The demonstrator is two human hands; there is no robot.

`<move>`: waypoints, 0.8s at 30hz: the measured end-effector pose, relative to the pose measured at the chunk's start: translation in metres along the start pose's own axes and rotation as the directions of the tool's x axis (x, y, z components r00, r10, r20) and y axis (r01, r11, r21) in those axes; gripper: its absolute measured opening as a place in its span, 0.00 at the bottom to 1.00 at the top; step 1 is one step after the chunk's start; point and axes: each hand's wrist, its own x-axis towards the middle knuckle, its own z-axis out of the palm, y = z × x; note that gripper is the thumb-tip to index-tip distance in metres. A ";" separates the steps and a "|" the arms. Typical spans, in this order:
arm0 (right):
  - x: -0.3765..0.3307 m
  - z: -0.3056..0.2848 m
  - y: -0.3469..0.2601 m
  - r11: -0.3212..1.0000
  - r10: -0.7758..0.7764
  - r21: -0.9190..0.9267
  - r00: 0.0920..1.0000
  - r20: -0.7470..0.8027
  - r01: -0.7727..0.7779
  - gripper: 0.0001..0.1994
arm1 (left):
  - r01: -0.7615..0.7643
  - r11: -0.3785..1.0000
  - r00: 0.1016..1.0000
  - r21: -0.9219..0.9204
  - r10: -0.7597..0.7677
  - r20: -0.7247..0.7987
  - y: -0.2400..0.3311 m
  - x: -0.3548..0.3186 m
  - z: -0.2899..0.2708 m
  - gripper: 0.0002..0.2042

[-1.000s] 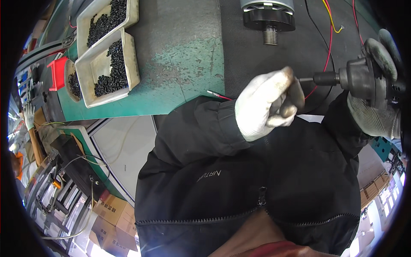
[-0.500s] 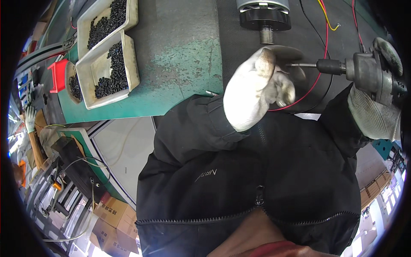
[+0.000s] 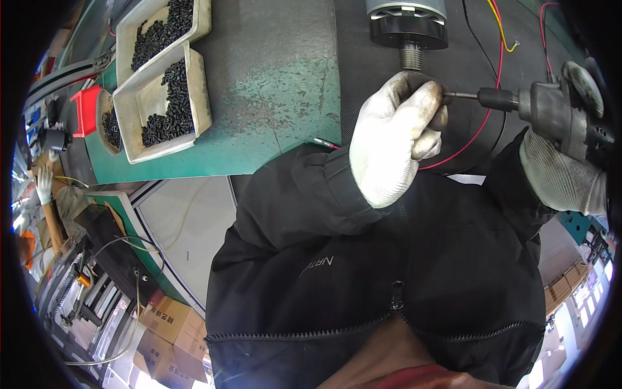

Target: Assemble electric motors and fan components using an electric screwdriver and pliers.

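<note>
My left hand (image 3: 395,136), in a white knitted glove with stained fingertips, is closed in a pinch at the tip of a thin driver bit (image 3: 463,95). Whatever lies between its fingers is hidden. A grey power screwdriver (image 3: 544,107) with a black chuck sits in my gloved right hand (image 3: 560,168), its bit pointing left at the pinched fingers. Just beyond my left hand is a motor (image 3: 408,29) with a silver body, a black collar and a threaded shaft (image 3: 411,58) facing me.
Two pale bins (image 3: 199,91) of small black parts stand on the worn green bench (image 3: 285,97) at left, beside a round dish (image 3: 103,139) and a red bin (image 3: 84,110). Red, black and yellow wires (image 3: 495,65) cross the dark mat. Another person's gloved hand (image 3: 44,185) shows at far left.
My left fingers have closed together at the bit's tip, where they were looser and blurred. The screwdriver has shifted slightly left. The view has shifted a little.
</note>
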 end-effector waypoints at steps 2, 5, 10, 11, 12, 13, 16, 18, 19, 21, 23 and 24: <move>0.001 0.001 -0.001 1.000 -0.003 -0.015 1.000 -0.007 0.003 0.19 | 0.120 0.992 0.992 -0.034 -0.119 0.049 -0.001 0.002 -0.005 0.15; 0.007 -0.001 -0.003 1.000 0.014 -0.025 1.000 -0.009 -0.015 0.19 | 0.268 0.963 0.957 -0.032 -0.263 0.122 0.007 0.008 -0.014 0.19; 0.017 -0.003 -0.001 0.995 0.090 -0.042 0.996 0.000 -0.090 0.19 | 0.232 0.972 0.971 -0.043 -0.234 -0.056 0.019 0.016 -0.010 0.23; 0.018 -0.001 0.000 0.993 0.109 -0.047 0.994 0.003 -0.108 0.19 | 0.199 0.975 0.979 -0.099 -0.203 -0.035 0.019 0.024 -0.013 0.21; 0.020 -0.001 0.001 0.989 0.138 -0.049 0.990 0.012 -0.137 0.19 | 0.166 0.974 0.985 -0.156 -0.171 -0.015 0.018 0.030 -0.016 0.19; 0.019 0.003 0.002 0.984 0.169 -0.056 0.985 0.028 -0.167 0.19 | 0.158 0.961 0.987 -0.228 -0.155 0.028 0.015 0.033 -0.022 0.15; 0.019 0.011 0.004 0.957 0.284 -0.093 0.954 0.099 -0.275 0.19 | 0.173 0.950 0.983 -0.261 -0.150 0.108 0.011 0.036 -0.029 0.15; 0.018 0.016 0.001 0.943 0.323 -0.119 0.942 0.091 -0.312 0.19 | 0.173 0.949 0.982 -0.262 -0.146 0.120 0.010 0.036 -0.030 0.15; 0.018 0.015 0.004 0.953 0.298 -0.093 0.950 0.091 -0.290 0.19 | 0.168 0.951 0.982 -0.259 -0.137 0.131 0.010 0.036 -0.029 0.15; 0.020 0.009 0.006 0.966 0.255 -0.061 0.965 0.060 -0.252 0.19 | 0.143 0.967 0.987 -0.211 -0.126 0.095 0.008 0.036 -0.028 0.14; 0.022 0.006 0.008 0.970 0.242 -0.040 0.969 0.047 -0.240 0.19 | 0.119 0.980 0.992 -0.161 -0.111 0.058 0.008 0.035 -0.026 0.13; 0.020 0.006 0.009 0.969 0.244 -0.037 0.969 0.041 -0.243 0.19 | 0.086 0.992 0.996 -0.097 -0.081 0.049 0.008 0.034 -0.025 0.13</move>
